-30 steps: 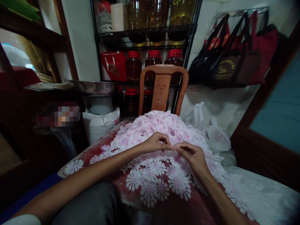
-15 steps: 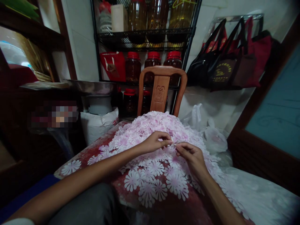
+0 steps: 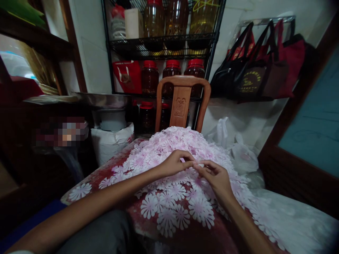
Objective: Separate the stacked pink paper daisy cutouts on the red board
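My left hand point(image 3: 178, 163) and my right hand point(image 3: 214, 175) meet fingertip to fingertip above a heap of pink-and-white flower cutouts point(image 3: 148, 158). The left hand's thumb and forefinger are pinched together. On the right, thumb and fingers are also pinched, with a tiny white bit showing at their tips. What is between the fingers is too small to make out. Several loose flower cutouts point(image 3: 166, 219) lie flat on the red table point(image 3: 106, 163) nearer to me, below the hands.
A carved wooden chair point(image 3: 180, 102) stands behind the heap. Beyond it is a black wire rack point(image 3: 159, 46) with red-lidded jars point(image 3: 149, 78). Handbags point(image 3: 249, 77) hang at right above plastic bags point(image 3: 243, 157). A white sack point(image 3: 111, 141) stands left of the table.
My hands have come together: the fingertips were slightly apart and now touch. The right hand has shifted a little left. The heap looks the same.
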Available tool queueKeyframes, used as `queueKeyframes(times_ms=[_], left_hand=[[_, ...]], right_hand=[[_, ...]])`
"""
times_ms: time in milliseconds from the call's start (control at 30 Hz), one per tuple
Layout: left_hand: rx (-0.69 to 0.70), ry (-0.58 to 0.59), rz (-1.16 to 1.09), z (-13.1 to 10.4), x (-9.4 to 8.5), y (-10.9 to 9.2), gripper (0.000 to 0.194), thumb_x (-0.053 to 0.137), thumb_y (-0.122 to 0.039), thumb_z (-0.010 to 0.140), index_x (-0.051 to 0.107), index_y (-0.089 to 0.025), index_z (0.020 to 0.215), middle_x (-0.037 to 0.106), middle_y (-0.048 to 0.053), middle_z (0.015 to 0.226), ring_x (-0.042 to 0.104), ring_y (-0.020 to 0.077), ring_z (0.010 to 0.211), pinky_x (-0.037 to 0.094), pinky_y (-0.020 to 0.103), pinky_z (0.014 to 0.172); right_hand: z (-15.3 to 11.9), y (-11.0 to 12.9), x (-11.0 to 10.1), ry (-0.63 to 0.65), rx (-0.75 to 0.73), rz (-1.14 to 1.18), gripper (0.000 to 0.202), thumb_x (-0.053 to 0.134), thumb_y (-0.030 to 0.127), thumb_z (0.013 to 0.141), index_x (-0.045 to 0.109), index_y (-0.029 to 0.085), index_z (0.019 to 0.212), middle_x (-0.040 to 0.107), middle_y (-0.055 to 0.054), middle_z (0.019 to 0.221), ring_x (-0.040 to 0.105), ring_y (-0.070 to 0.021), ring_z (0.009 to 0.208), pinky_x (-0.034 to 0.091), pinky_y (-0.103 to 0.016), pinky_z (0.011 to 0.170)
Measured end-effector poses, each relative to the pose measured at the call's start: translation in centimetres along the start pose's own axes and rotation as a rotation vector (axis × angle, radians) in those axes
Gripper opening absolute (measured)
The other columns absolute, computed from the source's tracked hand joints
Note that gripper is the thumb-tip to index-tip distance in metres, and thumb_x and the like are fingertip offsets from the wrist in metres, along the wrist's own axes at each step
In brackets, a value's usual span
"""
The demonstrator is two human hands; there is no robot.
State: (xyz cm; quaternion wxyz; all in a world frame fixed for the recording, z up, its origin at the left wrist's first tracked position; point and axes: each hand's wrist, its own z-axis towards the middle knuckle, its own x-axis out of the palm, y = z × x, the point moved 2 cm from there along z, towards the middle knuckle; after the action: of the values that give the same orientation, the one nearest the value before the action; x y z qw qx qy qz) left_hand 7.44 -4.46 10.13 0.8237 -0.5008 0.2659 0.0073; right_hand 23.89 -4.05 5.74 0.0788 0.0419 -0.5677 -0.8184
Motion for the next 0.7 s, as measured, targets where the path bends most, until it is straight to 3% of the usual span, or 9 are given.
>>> queueKeyframes(times_ms=[133, 467, 700], left_hand=[[-0.033, -0.023, -0.060, 0.1, -0.2, 0.4, 0.044, 0.056, -0.050, 0.070, 0.063, -0.008, 0.082, 0.060, 0.004, 0.074, 0.051, 0.0019, 0.060, 0.041, 0.010, 0.052], [-0.042, -0.062, -0.088, 0.5, -0.4, 0.8, 0.041, 0.056, -0.048, 0.071, 0.059, -0.008, 0.077, 0.057, 0.003, 0.072, 0.050, 0.0012, 0.058, 0.042, 0.010, 0.052], [-0.033, -0.116, -0.127, 0.7, -1.2, 1.6, 0.037, 0.054, -0.046, 0.073, 0.056, -0.008, 0.075, 0.052, 0.001, 0.067, 0.049, 0.0010, 0.057, 0.043, 0.010, 0.051]], right_hand=[[0.3, 0.0, -0.4, -0.001, 0.005, 0.007, 0.034, 0.075, 0.037, 0.062, 0.064, 0.012, 0.081, 0.061, -0.004, 0.078, 0.055, -0.0092, 0.057, 0.046, -0.021, 0.056], [0.4, -0.5, -1.6, -0.008, -0.017, 0.019, 0.028, 0.066, 0.038, 0.073, 0.061, 0.014, 0.086, 0.056, -0.001, 0.062, 0.053, -0.0089, 0.056, 0.044, -0.021, 0.059], [0.8, -0.5, -2.5, -0.119, -0.004, 0.079, 0.027, 0.069, 0.036, 0.069, 0.061, 0.014, 0.083, 0.054, 0.001, 0.055, 0.050, -0.0077, 0.052, 0.043, -0.020, 0.057]])
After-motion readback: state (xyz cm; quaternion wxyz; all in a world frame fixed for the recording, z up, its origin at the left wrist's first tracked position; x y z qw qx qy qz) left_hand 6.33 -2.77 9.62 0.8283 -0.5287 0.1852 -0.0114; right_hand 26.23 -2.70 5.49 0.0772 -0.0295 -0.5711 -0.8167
